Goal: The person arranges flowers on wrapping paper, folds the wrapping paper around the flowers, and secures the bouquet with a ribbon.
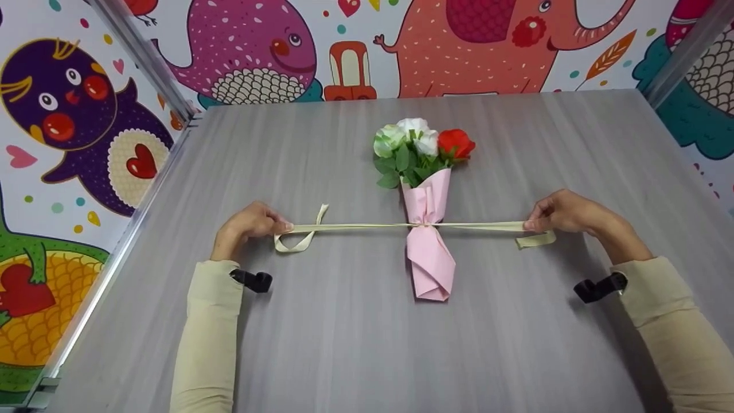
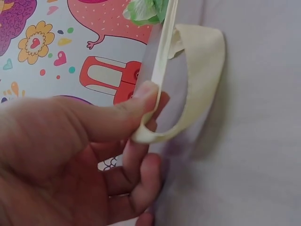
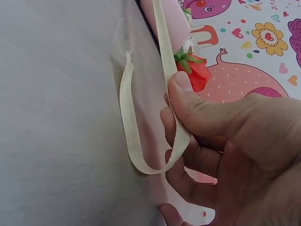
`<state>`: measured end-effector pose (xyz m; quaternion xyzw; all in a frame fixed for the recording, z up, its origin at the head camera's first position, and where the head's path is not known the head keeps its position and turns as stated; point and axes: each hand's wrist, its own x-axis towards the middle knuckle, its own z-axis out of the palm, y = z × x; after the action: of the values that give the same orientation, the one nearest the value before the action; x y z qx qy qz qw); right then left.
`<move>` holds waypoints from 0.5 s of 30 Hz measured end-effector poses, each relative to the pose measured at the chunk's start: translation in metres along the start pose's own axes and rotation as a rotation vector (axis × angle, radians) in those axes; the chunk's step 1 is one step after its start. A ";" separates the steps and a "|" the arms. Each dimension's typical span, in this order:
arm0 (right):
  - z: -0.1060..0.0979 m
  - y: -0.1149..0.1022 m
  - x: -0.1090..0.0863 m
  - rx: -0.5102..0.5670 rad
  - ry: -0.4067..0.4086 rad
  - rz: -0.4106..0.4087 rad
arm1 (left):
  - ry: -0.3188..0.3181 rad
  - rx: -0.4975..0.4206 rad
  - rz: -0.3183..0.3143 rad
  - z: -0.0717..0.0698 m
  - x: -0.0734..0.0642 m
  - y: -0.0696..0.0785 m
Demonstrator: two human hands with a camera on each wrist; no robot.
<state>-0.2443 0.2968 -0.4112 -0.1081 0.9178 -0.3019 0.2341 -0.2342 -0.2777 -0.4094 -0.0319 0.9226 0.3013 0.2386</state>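
Observation:
A bouquet in pink wrapping paper (image 1: 431, 261) lies on the table, its white roses (image 1: 414, 133) and one red rose (image 1: 456, 144) pointing to the far side. Around its narrow waist runs a cream ribbon (image 1: 355, 228), stretched straight out to both sides. My left hand (image 1: 252, 223) pinches the ribbon's left part between thumb and forefinger, and a loose tail (image 2: 204, 70) loops back below the fingers. On the other side my right hand (image 1: 565, 212) pinches the right part the same way. Its shorter tail (image 3: 129, 113) curves down with a frayed tip.
The grey wood-grain table (image 1: 338, 344) extends around the bouquet. Behind it stands a wall panel with cartoon animals (image 1: 476, 51), and another is at the left. A metal rail (image 1: 114, 258) follows the table's left edge. Black wrist mounts (image 1: 252, 281) stick out from both sleeves.

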 end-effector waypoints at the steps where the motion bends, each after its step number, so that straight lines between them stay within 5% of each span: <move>1: -0.001 0.001 -0.001 -0.001 0.001 0.003 | 0.005 -0.001 -0.006 0.000 0.000 -0.001; 7: -0.002 0.006 -0.003 -0.003 -0.003 0.014 | 0.010 0.012 -0.052 0.000 -0.001 -0.003; 15: -0.003 0.008 -0.005 -0.001 0.029 0.026 | 0.020 0.000 -0.035 0.000 -0.001 -0.007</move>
<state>-0.2422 0.3063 -0.4123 -0.0917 0.9225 -0.2999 0.2248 -0.2323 -0.2838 -0.4129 -0.0512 0.9243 0.2967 0.2346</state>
